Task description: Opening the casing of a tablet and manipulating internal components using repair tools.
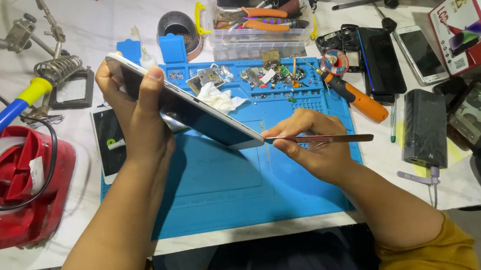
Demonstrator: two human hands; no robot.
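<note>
My left hand (pixel 140 118) grips a white-edged phone (pixel 203 116) by its upper end and holds it tilted above the blue work mat (pixel 222 190). The dark screen faces me and the lower end slopes down to the right. My right hand (pixel 307 143) pinches a thin flat metal pry tool (pixel 336 138). The tool's tip touches the phone's lower corner, and its handle sticks out to the right.
Small parts, screws and a crumpled tissue (pixel 216 97) lie along the mat's top. An orange screwdriver (pixel 356 98), several phones (pixel 419 53), a black power bank (pixel 424 127) sit right. A red device (pixel 20 188), soldering iron (pixel 3 118) stand left; pliers box (pixel 259 29) behind.
</note>
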